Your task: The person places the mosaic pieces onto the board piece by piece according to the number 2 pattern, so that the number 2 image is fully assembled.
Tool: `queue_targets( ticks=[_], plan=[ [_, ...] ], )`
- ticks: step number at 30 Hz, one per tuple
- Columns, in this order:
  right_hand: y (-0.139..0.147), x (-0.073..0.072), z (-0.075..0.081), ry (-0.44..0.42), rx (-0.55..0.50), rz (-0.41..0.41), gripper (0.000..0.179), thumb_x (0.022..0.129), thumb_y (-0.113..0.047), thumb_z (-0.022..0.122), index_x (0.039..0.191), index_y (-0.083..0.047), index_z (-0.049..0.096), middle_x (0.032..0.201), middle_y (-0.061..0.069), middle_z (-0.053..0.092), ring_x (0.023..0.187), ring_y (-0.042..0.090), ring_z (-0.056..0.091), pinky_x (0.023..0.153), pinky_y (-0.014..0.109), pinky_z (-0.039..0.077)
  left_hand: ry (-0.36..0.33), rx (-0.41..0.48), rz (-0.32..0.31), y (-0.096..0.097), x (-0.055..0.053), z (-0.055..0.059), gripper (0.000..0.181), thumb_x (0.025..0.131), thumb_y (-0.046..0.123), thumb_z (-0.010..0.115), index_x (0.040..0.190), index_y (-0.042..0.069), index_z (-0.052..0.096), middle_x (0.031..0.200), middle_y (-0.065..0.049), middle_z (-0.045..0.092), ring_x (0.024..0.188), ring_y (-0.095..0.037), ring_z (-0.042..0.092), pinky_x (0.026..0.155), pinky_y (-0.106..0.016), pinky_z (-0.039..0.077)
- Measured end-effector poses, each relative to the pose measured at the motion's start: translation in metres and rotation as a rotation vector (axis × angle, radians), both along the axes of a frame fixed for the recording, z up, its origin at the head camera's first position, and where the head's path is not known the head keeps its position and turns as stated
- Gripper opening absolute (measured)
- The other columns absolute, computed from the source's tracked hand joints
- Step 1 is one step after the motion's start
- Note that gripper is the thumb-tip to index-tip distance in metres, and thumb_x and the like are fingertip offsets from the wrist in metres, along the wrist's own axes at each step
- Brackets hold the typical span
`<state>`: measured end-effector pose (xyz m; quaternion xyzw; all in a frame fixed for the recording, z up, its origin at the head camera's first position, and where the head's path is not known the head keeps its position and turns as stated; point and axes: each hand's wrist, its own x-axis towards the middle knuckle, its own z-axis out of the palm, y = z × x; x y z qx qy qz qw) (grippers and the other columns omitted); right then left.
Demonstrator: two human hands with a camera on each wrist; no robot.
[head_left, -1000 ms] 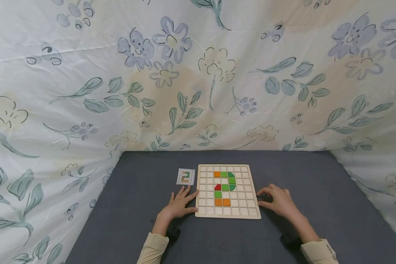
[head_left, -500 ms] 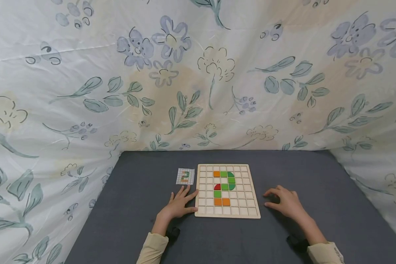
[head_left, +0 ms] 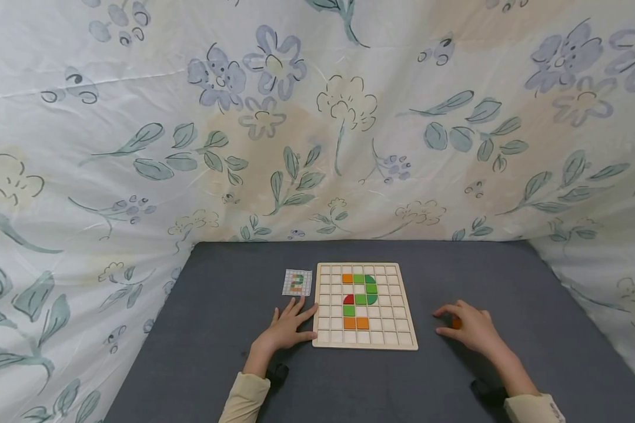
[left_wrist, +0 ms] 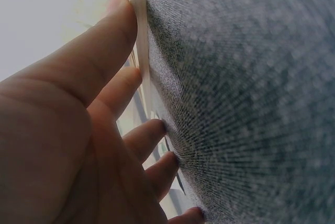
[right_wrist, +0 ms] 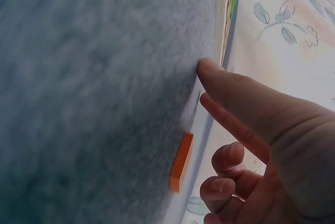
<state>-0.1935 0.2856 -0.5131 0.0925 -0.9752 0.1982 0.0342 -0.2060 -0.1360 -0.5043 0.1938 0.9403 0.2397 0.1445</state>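
Observation:
My left hand (head_left: 283,330) lies with fingers spread at the left edge of a wooden grid board (head_left: 391,339); in the left wrist view, the thumb (left_wrist: 112,35) and index finger touch the board's side. Orange, green and red tiles (head_left: 360,299) sit in several of the board's cells. To the right of the board, my right hand (head_left: 471,329) hovers low over the table, thumb and index finger apart with nothing between them. An orange tile (right_wrist: 181,162) lies on the table below that hand, apart from the fingers, and is partly hidden in the head view.
A small pattern card (head_left: 297,282) with a coloured figure lies left of the board, beyond my left fingertips. Dark grey cloth (head_left: 233,294) covers the table. A flowered curtain (head_left: 317,147) hangs behind it and at both sides.
My right hand has drawn away from the board's right edge, moving right and slightly nearer. The orange tile now shows between its fingers in the head view. The left hand stays put.

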Motion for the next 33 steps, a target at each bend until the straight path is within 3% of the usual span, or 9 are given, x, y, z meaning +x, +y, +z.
queue_targets(
  ticks=[33],
  plan=[
    [0.044, 0.011, 0.0, -0.06, 0.022, -0.074, 0.04, 0.071, -0.044, 0.076, 0.101, -0.018, 0.069, 0.082, 0.0, 0.051, 0.073, 0.014, 0.044, 0.061, 0.038, 0.024, 0.001, 0.007, -0.014, -0.001, 0.001, 0.001, 0.068, 0.088, 0.042, 0.059, 0.146, 0.018, 0.034, 0.153, -0.016, 0.018, 0.141, -0.039, 0.008, 0.105, -0.069, 0.003]
  ],
)
